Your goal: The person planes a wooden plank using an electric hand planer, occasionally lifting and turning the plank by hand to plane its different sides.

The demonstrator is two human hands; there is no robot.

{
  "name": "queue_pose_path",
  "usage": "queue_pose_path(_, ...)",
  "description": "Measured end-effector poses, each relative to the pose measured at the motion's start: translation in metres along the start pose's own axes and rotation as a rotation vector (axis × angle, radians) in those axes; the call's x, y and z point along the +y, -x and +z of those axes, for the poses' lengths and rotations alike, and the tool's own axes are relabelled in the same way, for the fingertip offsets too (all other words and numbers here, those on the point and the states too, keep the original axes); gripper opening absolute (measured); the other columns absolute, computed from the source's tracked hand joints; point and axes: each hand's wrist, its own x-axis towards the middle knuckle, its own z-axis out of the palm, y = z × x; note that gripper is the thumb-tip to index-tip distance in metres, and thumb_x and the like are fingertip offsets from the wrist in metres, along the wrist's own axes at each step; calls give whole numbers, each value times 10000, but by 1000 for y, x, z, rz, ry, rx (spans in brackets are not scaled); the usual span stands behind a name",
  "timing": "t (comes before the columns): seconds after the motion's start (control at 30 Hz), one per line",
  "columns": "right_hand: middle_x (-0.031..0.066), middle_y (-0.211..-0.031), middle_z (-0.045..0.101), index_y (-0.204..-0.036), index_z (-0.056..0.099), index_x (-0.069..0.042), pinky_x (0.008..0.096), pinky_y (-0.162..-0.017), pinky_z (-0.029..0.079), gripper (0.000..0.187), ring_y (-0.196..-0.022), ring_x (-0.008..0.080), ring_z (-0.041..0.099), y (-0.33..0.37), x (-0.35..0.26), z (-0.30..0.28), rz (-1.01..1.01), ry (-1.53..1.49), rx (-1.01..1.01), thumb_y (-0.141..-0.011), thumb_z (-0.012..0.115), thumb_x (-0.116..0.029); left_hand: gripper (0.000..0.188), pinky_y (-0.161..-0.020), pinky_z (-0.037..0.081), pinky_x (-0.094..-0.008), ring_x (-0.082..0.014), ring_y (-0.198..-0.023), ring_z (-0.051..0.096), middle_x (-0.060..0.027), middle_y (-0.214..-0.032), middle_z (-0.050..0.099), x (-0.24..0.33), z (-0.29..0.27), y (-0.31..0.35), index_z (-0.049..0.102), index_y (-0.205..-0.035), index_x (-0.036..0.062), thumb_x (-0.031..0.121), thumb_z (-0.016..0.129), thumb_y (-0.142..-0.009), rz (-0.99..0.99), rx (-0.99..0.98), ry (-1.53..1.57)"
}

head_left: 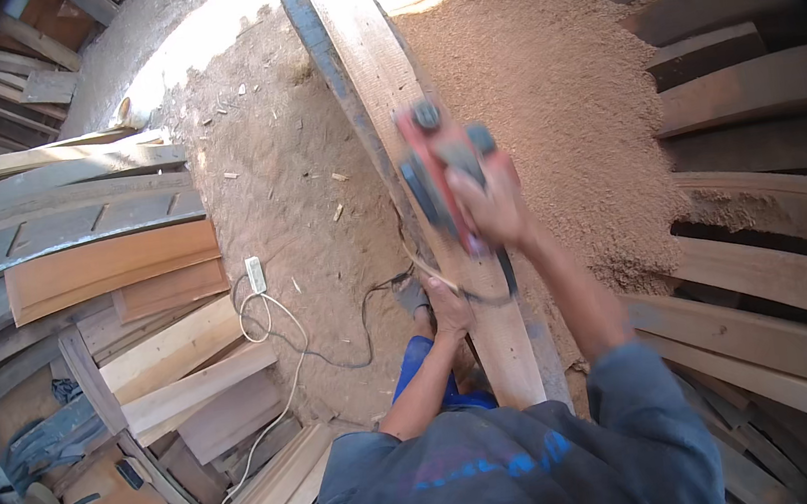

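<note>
A red and black electric planer (434, 173), slightly smeared by motion, sits on top of a long pale wooden board (506, 345). My right hand (490, 203) is wrapped round the planer's grip, its arm stretched forward. Behind the planer, my left hand (449, 307) is at the board's left edge with its fingers closed round the planer's dark power cord (500, 298). The cord loops from the back of the planer across the board to that hand, then runs down to the floor on the left.
A white power socket block (255, 274) with a pale cable lies on the dirt floor at left. Stacked planks and panels (113, 267) line the left side. More thick boards (756, 88) lie along the right, beside a wide bed of wood shavings (558, 112).
</note>
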Motion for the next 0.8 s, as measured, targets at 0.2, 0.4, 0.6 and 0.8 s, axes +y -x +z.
queue_pose_path(0.2,96,-690,620,-1099,594,28,378,-601,502,342,-602,177,621,141,19,2,142,-111,-9,-990,588,-296,721,-1072,436,-377,-231,-1228,560,-126,-1323,575,88,64,-5,356,-1474,20,594,162,-1083,150,279,145)
queue_pose_path(0.4,119,-737,647,-1041,612,26,384,-659,513,384,-700,208,649,2,-8,9,100,-35,-61,-1009,568,-354,717,-1147,337,-415,-313,-1314,473,-212,-1388,495,54,6,-10,326,-1478,-28,553,180,-1082,403,-152,131)
queue_pose_path(0.6,43,-618,621,-718,637,-29,321,-544,496,533,-545,147,600,-257,-26,13,148,20,48,-998,583,-480,722,-1235,167,-455,-439,-1486,253,-353,-1549,286,73,64,4,183,-1515,-160,421,234,-1088,-36,415,-469)
queue_pose_path(0.8,1,-652,583,-828,661,-49,264,-494,473,469,-532,94,551,-391,-31,26,77,-103,-5,-979,650,-492,774,-1244,153,-478,-477,-1505,216,-390,-1581,215,82,59,11,94,-1541,-172,421,275,-1076,-64,336,-407)
